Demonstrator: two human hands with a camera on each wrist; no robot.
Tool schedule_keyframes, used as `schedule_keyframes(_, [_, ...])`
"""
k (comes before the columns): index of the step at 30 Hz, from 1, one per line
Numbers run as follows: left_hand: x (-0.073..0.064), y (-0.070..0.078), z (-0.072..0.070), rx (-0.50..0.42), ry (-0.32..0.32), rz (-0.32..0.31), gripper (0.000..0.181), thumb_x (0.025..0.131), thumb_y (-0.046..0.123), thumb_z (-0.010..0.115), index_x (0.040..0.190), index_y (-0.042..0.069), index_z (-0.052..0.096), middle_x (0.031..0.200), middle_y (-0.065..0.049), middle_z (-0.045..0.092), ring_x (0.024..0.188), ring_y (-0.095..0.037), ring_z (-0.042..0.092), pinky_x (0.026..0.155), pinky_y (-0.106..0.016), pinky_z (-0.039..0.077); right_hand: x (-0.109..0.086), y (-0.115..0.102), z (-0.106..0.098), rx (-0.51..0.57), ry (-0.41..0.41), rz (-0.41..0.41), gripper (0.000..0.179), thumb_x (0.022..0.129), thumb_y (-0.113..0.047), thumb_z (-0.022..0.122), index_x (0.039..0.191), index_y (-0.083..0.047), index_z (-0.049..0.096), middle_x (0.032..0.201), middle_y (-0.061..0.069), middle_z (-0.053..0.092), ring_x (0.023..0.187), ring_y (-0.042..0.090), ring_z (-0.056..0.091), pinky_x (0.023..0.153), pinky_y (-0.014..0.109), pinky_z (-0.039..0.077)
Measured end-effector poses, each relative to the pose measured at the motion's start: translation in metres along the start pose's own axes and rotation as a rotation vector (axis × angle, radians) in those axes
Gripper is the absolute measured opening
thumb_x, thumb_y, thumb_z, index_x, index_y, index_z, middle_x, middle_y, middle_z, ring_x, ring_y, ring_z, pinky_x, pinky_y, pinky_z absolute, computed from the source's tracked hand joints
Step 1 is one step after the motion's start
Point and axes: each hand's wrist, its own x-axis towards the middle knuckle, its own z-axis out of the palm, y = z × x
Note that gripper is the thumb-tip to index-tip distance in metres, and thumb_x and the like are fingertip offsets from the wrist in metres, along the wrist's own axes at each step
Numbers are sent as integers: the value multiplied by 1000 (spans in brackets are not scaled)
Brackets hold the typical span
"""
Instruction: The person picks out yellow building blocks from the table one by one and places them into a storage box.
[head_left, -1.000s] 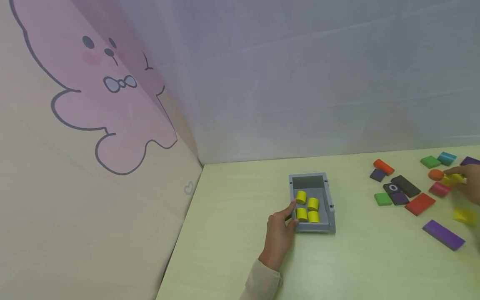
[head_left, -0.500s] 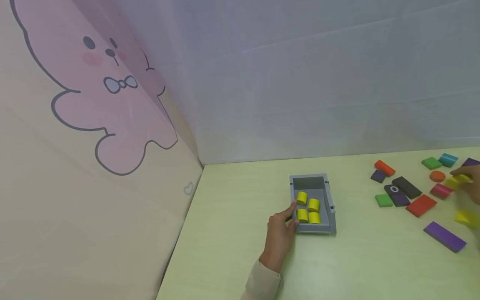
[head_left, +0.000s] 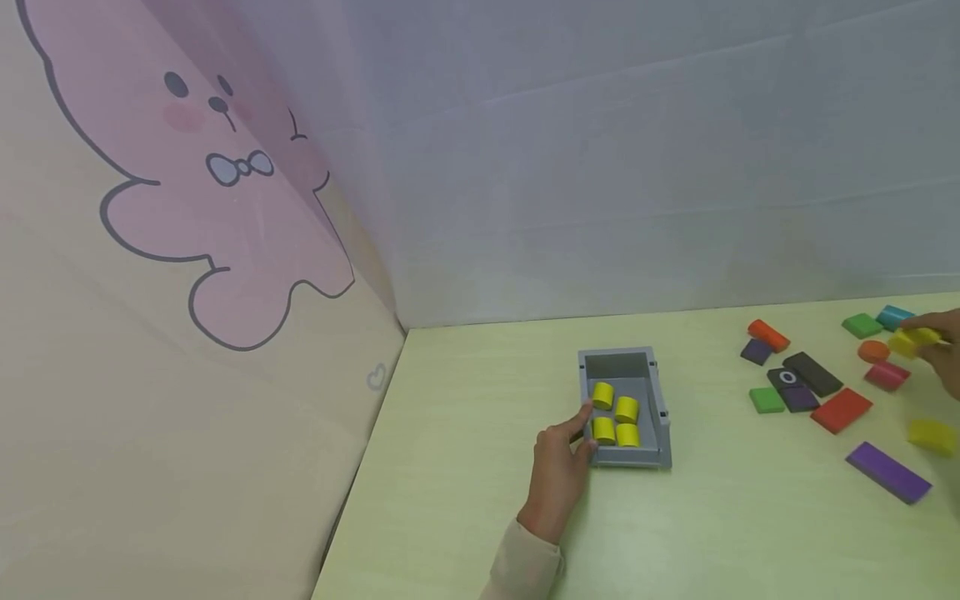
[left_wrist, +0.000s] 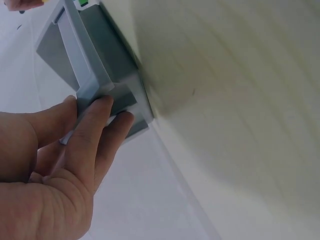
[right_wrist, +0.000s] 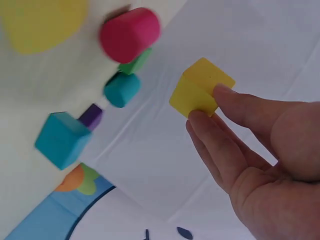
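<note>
My left hand point(head_left: 558, 471) grips the near left side of a grey box point(head_left: 650, 450), thumb and fingers on either side of its wall in the left wrist view. Several yellow cylinders point(head_left: 627, 408) stand inside the box. At the far right, my right hand point(head_left: 943, 346) pinches a yellow block point(right_wrist: 196, 90) between thumb and fingertips. In the right wrist view the block shows two flat faces, held above the table. Just below it in the head view lies a pinkish-red cylinder point(head_left: 887, 376), with an orange round piece point(head_left: 873, 351) to its left.
Loose blocks lie scattered right of the box: a red slab point(head_left: 842, 410), a purple bar point(head_left: 888, 472), a black bar point(head_left: 813, 374), a green piece point(head_left: 767, 400) and another yellow block point(head_left: 932, 437). A pale cloth wall point(head_left: 637, 167) stands behind the table.
My right hand has raised the yellow block from among the pieces, slightly up in the head view. The pinkish-red cylinder has shifted a little to the right. My left hand and the box stay put.
</note>
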Motion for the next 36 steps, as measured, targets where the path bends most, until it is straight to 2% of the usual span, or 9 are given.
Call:
schedule_keyframes(1, [0, 0, 0, 4, 1, 9, 55, 93, -7, 74, 145, 7, 64, 139, -11, 68, 127, -24, 67, 109, -43, 53, 1, -10, -4, 10, 0, -12, 36, 82, 37, 59, 115, 24, 58, 115, 51, 51, 94, 64, 56, 85, 58, 56])
schedule_keyframes(3, [0, -1, -1, 5, 2, 14, 54, 93, -7, 74, 144, 7, 64, 139, -11, 68, 126, -24, 67, 108, -43, 53, 3, -29, -11, 28, 10, -52, 36, 79, 38, 60, 113, 24, 59, 112, 52, 53, 76, 28, 67, 73, 26, 57])
schedule_keyframes(6, [0, -1, -1, 7, 0, 16, 54, 93, -8, 74, 144, 6, 64, 139, -11, 68, 125, -24, 68, 109, -43, 53, 4, -53, -17, 47, 14, -88, 35, 78, 38, 62, 110, 24, 62, 107, 51, 56, 69, -4, 50, 55, 8, 28])
schedule_keyframes(8, [0, 0, -1, 8, -3, 13, 55, 93, -8, 73, 145, 6, 63, 139, -11, 68, 125, -24, 68, 109, -43, 53, 3, -69, -20, 41, -15, -57, 34, 81, 35, 62, 113, 23, 62, 110, 50, 55, 74, 5, 56, 64, 22, 47])
schedule_keyframes(12, [0, 1, -2, 13, -4, 8, 55, 93, -8, 73, 145, 7, 63, 138, -11, 68, 125, -24, 68, 110, -43, 52, 2, -94, -23, -20, -100, 24, 33, 89, 27, 62, 121, 20, 61, 120, 48, 52, 103, 66, 50, 70, 59, 52])
schedule_keyframes(16, [0, 1, -2, 13, -5, 5, 55, 93, -8, 73, 145, 7, 63, 138, -11, 69, 125, -25, 68, 110, -43, 52, 3, -110, -24, -54, -180, 59, 34, 90, 21, 65, 124, 17, 61, 125, 48, 50, 98, 67, 56, 59, 57, 56])
schedule_keyframes(23, [-1, 0, -1, 11, -4, 4, 55, 93, -8, 74, 145, 7, 63, 137, -11, 69, 124, -24, 69, 108, -42, 54, 1, -123, -13, -35, -209, -46, 34, 86, 18, 72, 120, 16, 66, 124, 46, 58, 104, 69, 56, 80, 75, 51])
schedule_keyframes(29, [-1, 0, 0, 6, -1, 8, 55, 93, -8, 74, 145, 7, 64, 136, -11, 70, 125, -23, 68, 108, -41, 54, 0, -130, -3, -26, -195, -177, 35, 83, 18, 75, 117, 15, 70, 120, 43, 64, 96, 64, 65, 71, 67, 58])
schedule_keyframes(36, [0, -1, 0, 1, 3, 3, 55, 93, -8, 74, 144, 8, 64, 137, -10, 70, 124, -22, 69, 107, -41, 54, 2, -143, 7, 0, -254, -157, 35, 86, 14, 75, 120, 12, 70, 123, 43, 63, 98, 62, 67, 62, 53, 60])
